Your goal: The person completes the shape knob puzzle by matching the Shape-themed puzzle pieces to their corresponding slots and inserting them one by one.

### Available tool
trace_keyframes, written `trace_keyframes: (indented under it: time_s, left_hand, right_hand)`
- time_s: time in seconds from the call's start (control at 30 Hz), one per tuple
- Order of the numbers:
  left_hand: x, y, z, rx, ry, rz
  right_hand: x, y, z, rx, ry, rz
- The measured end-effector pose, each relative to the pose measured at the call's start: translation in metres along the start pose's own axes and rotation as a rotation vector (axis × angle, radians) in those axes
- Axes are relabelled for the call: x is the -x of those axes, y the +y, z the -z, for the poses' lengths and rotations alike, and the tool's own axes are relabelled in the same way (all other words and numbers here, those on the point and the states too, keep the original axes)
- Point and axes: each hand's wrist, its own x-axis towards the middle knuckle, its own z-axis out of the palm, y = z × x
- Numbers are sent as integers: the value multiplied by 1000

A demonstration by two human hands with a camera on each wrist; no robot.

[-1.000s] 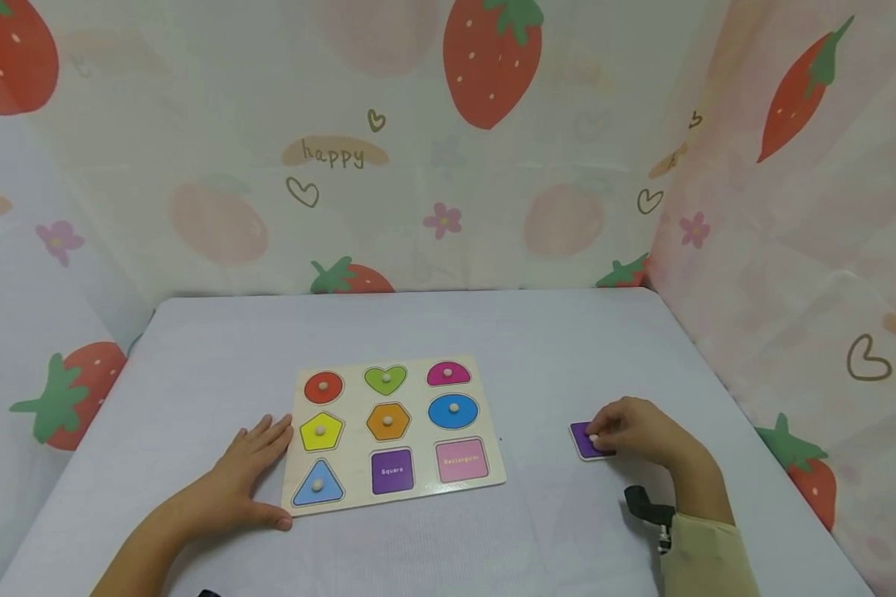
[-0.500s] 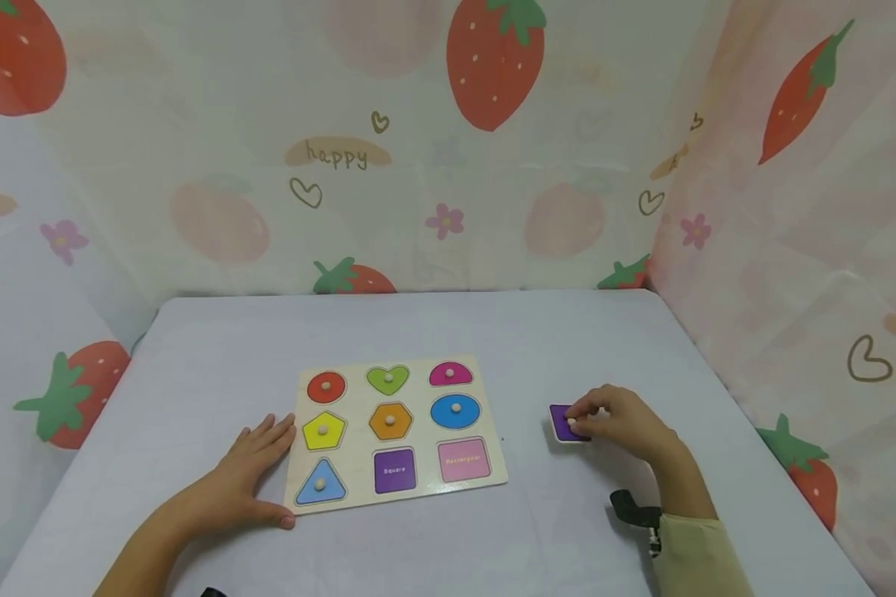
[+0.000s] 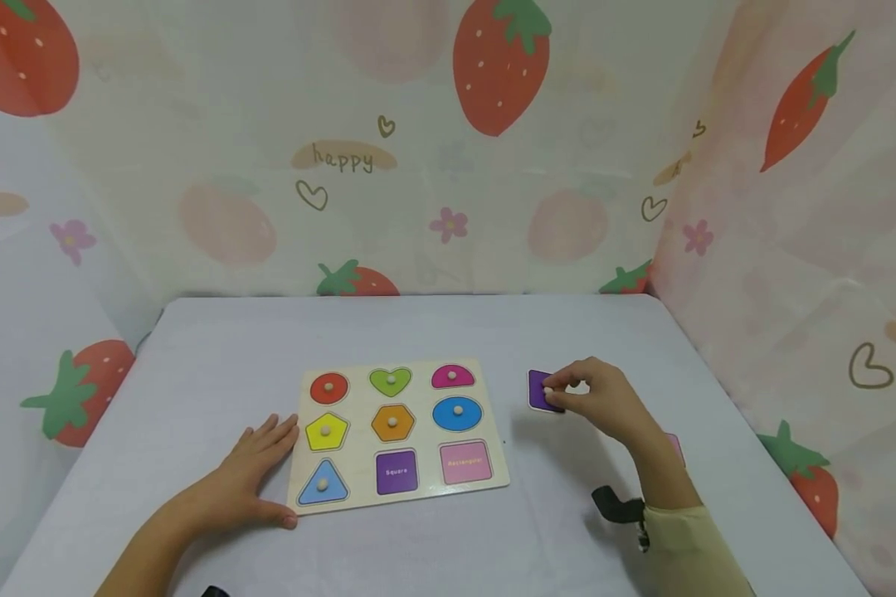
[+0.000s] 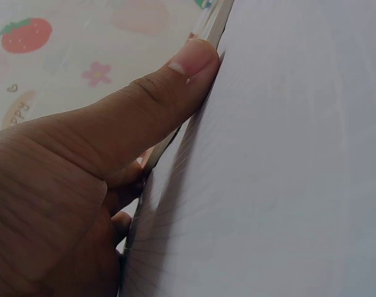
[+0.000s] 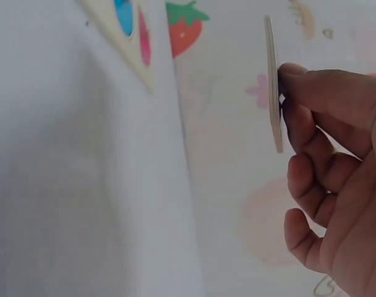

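Note:
My right hand (image 3: 601, 402) pinches a purple square puzzle piece (image 3: 538, 391) by its small knob, between thumb and fingertips. The piece is raised off the table, right of the wooden puzzle board (image 3: 361, 423). Seen edge-on in the right wrist view, the piece (image 5: 272, 93) is a thin wooden slab. My left hand (image 3: 242, 481) lies at the board's left edge, fingers spread and thumb (image 4: 157, 102) touching the near-left corner. Several knobbed shapes sit in the board. Its printed purple "Square" spot (image 3: 396, 472) and pink "Rectangular" spot (image 3: 466, 462) hold no pieces.
A pink piece (image 3: 676, 448) lies on the white table (image 3: 448, 547), mostly hidden behind my right wrist. Strawberry-patterned curtains (image 3: 418, 182) close off the back and both sides. A black strap-like device (image 3: 618, 506) hangs at the right wrist.
My right hand has lifted the purple square off the table and carried it leftward and away from me, uncovering part of the pink piece. My left hand stays by the board.

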Motion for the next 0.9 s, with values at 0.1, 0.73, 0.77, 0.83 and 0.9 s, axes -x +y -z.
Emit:
trace_keyframes:
  time_s: [0.1, 0.73, 0.77, 0.83, 0.9]
  left_hand:
    - [0, -1, 0, 1, 14, -11]
    - [0, -1, 2, 5, 18, -1]
    - [0, -1, 1, 6, 19, -2]
    - [0, -1, 0, 6, 13, 6]
    - [0, -1, -1, 11, 10, 4]
  right_hand:
    - [-5, -15, -1, 4, 5, 25]
    - [-22, -81, -41, -60, -66, 194]
    - [-23, -84, -43, -61, -73, 199]
    - [-24, -90, -48, -62, -89, 206]
    - [-24, -96, -54, -64, -105, 203]
